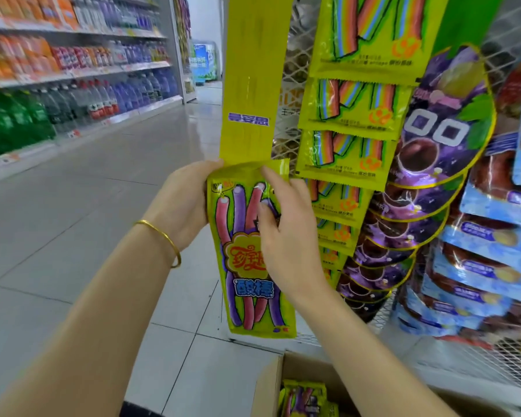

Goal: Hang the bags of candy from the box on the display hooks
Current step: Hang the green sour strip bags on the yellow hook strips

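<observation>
A yellow-green candy bag with pink and purple sticks printed on it hangs upright just below a long yellow display strip. My left hand grips the bag's upper left edge, its fingers behind the bag. My right hand pinches the bag's top right, forefinger on the top seal and thumb on the front. More of the same bags lie in an open cardboard box at the bottom. No hook is visible behind the bag's top.
Right of the strip hang a column of rainbow-strip candy bags, purple grape gummy bags and blue-red bags on a wire mesh rack. Drink shelves line the left side of a tiled aisle.
</observation>
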### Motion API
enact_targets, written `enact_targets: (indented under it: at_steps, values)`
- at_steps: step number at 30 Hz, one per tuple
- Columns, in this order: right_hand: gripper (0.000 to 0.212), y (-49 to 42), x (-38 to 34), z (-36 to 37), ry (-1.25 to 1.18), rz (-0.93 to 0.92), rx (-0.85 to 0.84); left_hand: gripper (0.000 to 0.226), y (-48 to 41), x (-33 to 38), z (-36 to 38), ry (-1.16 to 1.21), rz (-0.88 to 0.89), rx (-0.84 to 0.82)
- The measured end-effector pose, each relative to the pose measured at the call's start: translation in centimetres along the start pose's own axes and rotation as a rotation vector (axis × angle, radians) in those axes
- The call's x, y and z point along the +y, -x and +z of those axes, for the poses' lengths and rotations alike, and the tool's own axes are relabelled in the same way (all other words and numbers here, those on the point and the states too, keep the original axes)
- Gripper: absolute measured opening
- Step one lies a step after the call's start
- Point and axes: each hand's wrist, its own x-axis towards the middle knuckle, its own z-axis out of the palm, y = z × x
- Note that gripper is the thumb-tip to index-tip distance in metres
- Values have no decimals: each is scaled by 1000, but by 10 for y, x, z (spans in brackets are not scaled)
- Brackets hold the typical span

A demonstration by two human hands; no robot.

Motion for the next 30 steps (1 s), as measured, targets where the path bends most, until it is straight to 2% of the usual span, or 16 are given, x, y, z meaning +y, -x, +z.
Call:
enact_targets:
  at_steps: [2, 5, 10, 14, 30]
  values:
    - [47, 0, -1, 1, 8, 25, -8, 43, 6, 1, 3, 64, -9, -82]
    - [48, 0, 0, -1, 7, 34, -5, 57, 10, 0, 7, -36, 32, -147]
    - [48, 0, 0, -6, 29, 21, -46, 16, 8, -9, 11, -143, 138, 39]
    - [49, -1, 2, -11, 39, 25, -53, 13, 4, -9, 15, -155, 144, 67]
    - [48, 9, 8, -14, 6, 36, -54, 14, 6, -9, 17, -97, 83, 12]
